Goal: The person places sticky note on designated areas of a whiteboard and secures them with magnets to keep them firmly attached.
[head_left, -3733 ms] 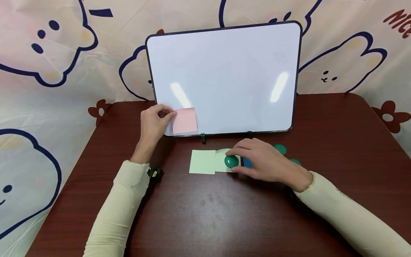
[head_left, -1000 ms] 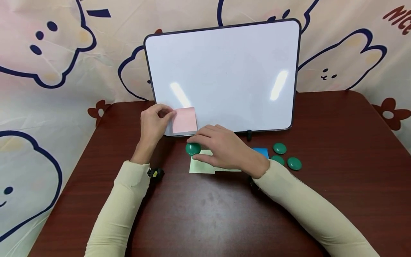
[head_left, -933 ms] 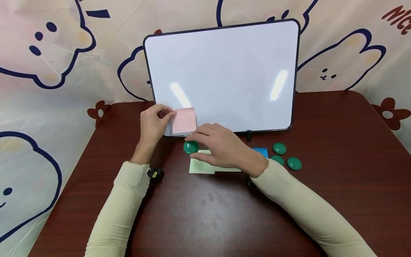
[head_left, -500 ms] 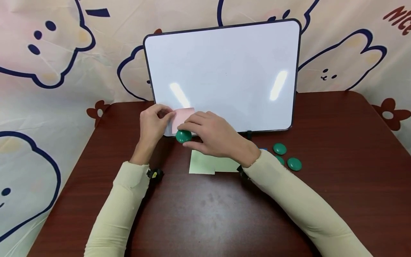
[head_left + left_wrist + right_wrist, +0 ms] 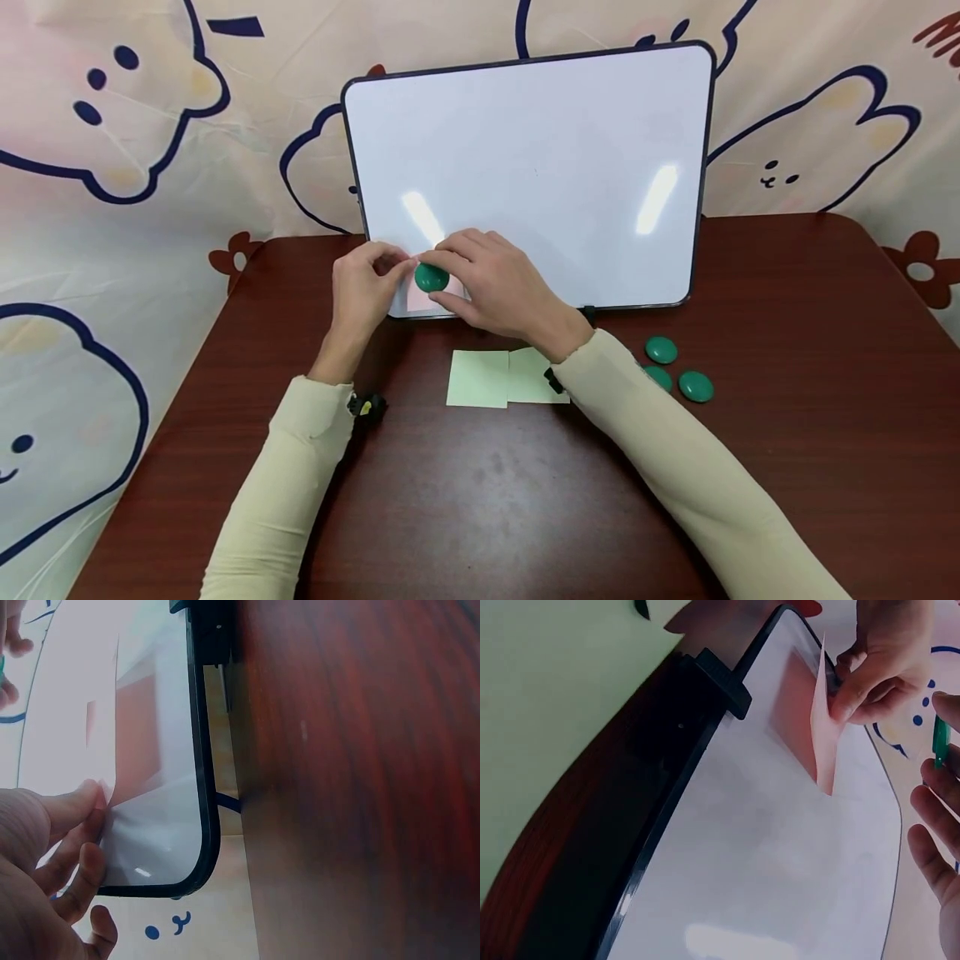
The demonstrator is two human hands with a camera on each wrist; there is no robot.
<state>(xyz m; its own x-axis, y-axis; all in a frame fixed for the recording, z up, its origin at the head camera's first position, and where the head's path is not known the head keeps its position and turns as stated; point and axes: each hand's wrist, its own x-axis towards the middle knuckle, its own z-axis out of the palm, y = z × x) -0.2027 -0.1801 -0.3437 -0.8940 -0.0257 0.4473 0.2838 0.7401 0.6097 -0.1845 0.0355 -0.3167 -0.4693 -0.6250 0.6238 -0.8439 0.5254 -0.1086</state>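
Observation:
My left hand (image 5: 360, 287) pinches the left edge of a pink sticky note (image 5: 420, 302) low on the left side of the whiteboard (image 5: 532, 183). In the right wrist view, the pink note (image 5: 823, 746) stands a little off the board, which mirrors it. My right hand (image 5: 498, 283) holds a round green magnet (image 5: 432, 278) between fingers and thumb. From the head view, this magnet covers the note's upper part, close to the left fingertips. The right wrist view has the magnet (image 5: 940, 741) edge-on, apart from the board.
Two pale green notes (image 5: 477, 379) lie on the brown table (image 5: 480, 500), the right one partly under the right sleeve. More green magnets (image 5: 696, 387) lie to the right of that forearm. Black feet (image 5: 720, 682) hold the board's lower edge. A patterned cloth (image 5: 810, 150) hangs behind.
My right hand has carried the green magnet left and up, from above the green notes to the pink note. My left hand keeps its place. The blue note is now hidden behind the right arm.

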